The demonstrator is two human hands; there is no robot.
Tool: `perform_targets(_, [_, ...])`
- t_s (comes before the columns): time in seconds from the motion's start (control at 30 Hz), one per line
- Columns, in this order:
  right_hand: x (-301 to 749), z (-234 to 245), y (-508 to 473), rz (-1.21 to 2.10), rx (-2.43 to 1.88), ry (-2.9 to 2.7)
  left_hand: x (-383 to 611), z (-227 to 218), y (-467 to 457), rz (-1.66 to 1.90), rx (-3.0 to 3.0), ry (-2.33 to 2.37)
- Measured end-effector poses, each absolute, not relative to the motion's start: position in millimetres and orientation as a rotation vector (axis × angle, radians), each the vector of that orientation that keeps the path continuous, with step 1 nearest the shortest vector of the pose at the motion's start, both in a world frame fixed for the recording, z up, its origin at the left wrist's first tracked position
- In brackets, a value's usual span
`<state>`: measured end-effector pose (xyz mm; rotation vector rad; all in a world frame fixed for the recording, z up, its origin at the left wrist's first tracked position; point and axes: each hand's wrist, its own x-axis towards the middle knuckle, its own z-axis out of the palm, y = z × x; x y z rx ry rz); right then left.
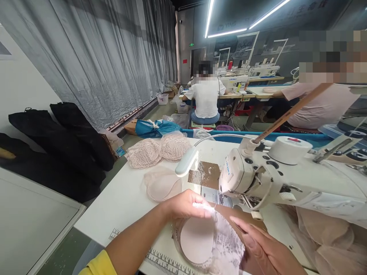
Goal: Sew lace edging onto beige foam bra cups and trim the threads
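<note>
The counter [100,219] is white, with ruler scales printed along its near edge. The sewing machine [289,172] stands on its right side, head facing left. Pale cup pieces [327,233] are heaped beneath and beside the machine arm. A pair of lace-covered cups [159,149] lies at the far left of the counter, with a single sheer-edged cup [163,188] in front of it.

The work piece, a pale cup [197,240] with lace attached, is at the near edge of the counter, to the left of and nearer than the machine head, hollow side up. It is judged very light and springy: the moulded part should keep its bowl shape but dent under a firm thumb.

The left hand [187,204] pinches the top edge between thumb and fingers. The right hand [259,244] lies along the right side of the lace, fingers extended; whether it grips the edge cannot be told.

The lace panel [229,240] hangs to the right in soft folds. It is judged limp, stretchy and prone to snagging on nails or rough skin. The sound hold is the rim [178,250], where the layers meet; pulling on the open mesh alone risks distortion.
</note>
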<state>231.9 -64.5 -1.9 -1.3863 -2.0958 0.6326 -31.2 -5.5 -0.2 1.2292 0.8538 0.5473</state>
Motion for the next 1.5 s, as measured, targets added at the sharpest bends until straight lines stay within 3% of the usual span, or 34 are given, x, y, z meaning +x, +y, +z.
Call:
perform_targets(0.43, [193, 14, -48, 1.189, -1.280, -1.932, -30, 1, -11, 0.427, 1.353, 0.718])
perform_targets(0.77, [199, 7, -40, 1.382, -1.237, -1.904, -29, 4, -10, 0.375, 1.370, 0.708])
perform_targets(1.37, [197, -7, -42, 1.558, -1.278, -1.676, -26, 1, -11, 0.425, 1.382, 0.771])
perform_targets(1.5, [194, -7, -50, 1.275, -1.437, -1.827, -25, -1, -9, 0.516, 1.374, 0.780])
